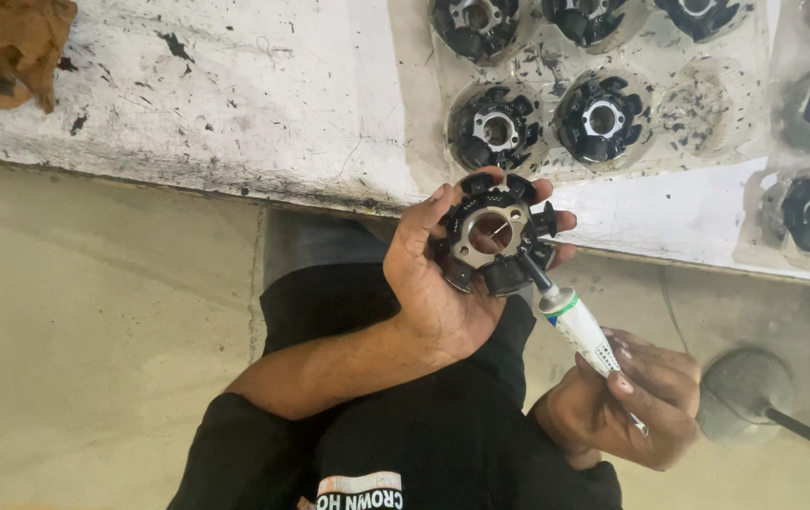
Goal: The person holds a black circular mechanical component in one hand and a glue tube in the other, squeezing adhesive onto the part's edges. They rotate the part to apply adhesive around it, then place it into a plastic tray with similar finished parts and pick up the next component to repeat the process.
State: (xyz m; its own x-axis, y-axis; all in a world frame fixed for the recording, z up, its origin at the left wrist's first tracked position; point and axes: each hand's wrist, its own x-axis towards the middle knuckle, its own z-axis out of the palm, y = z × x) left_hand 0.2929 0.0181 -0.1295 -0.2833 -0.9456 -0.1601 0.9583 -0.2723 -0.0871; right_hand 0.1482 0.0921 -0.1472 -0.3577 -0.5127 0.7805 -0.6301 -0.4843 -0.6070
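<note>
A black stator core (492,233) with a metal hub is cupped in the left hand (443,283), fingers curled round its rim, just below the tabletop (235,85) edge. A white tube (580,331) is gripped in the right hand (636,401), its dark nozzle touching the core. At least eight similar cores (495,127) are seated in clear trays (707,104) on the tabletop.

the left hand (443,283) was raised palm-up, its fingers curled closed around what it held, the bare forearm running down and left toward the body. the right hand (632,401) sat lower and to the right, nearer the body, its fingers pinched in a closed grip, knuckles facing up.
</note>
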